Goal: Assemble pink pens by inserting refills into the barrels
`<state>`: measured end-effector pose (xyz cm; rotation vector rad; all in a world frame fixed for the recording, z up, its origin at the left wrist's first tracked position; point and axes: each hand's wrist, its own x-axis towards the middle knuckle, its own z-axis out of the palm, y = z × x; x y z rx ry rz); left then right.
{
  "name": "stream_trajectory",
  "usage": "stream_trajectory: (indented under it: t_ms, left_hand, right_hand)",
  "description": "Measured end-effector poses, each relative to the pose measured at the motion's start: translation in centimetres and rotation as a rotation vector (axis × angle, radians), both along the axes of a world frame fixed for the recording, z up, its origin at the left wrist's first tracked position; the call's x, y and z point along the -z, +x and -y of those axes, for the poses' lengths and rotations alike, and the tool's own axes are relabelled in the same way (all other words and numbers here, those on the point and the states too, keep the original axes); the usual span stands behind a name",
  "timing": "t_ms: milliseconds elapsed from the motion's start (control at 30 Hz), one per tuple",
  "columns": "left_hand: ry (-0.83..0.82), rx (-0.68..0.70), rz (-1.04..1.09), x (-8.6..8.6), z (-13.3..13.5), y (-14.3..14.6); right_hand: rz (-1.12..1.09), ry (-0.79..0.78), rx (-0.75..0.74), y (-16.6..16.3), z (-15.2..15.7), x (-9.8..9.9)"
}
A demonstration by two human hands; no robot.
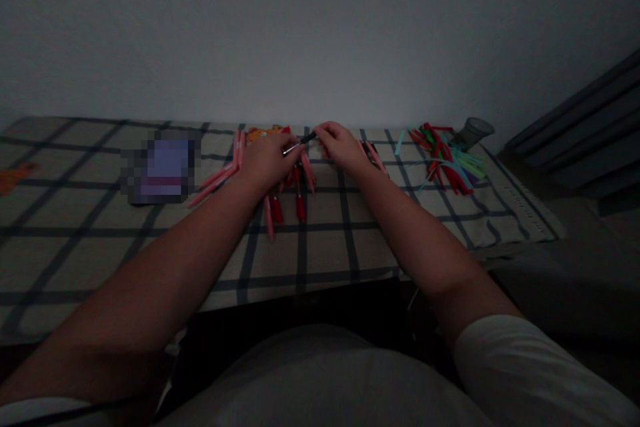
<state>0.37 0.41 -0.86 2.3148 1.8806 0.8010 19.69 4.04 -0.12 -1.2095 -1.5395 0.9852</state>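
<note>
Two-handed pose: left hand [267, 159] and right hand [340, 147] extended forward, fingers pinching a slim black-and-silver pen [309, 137]; lettering [525, 204] on the pale, dark-checked cloth [323, 253] is illegible

From the person's head, one wide view looks forward and down at the hands [263, 157] (forearms [190, 253] close below), taking in the counter [325, 247] and the wall [320, 33] behind.

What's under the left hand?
Around the left hand, pink sticks and red pens show at its edges, with part of an orange item just beyond. Whatever lies directly beneath the palm is covered; can't tell.
</note>
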Motion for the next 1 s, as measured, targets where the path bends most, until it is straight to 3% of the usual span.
stream_trajectory:
  t_ms: [267,533,1000]
  left_hand:
    - [-0.007,0.006,0.013,-0.2,0.0,0.1]
    - [-0.016,0.011,0.001,-0.1,-0.2,-0.1]
    - [0.011,0.031,0.007,0.2,-0.4,-0.2]
  right_hand:
    - [0.030,-0.059,0.035,0.1,0.6,-0.6]
    - [0.139,-0.005,0.020,0.4,0.4,-0.3]
    - [0.025,-0.058,0.014,0.4,-0.5,0.5]
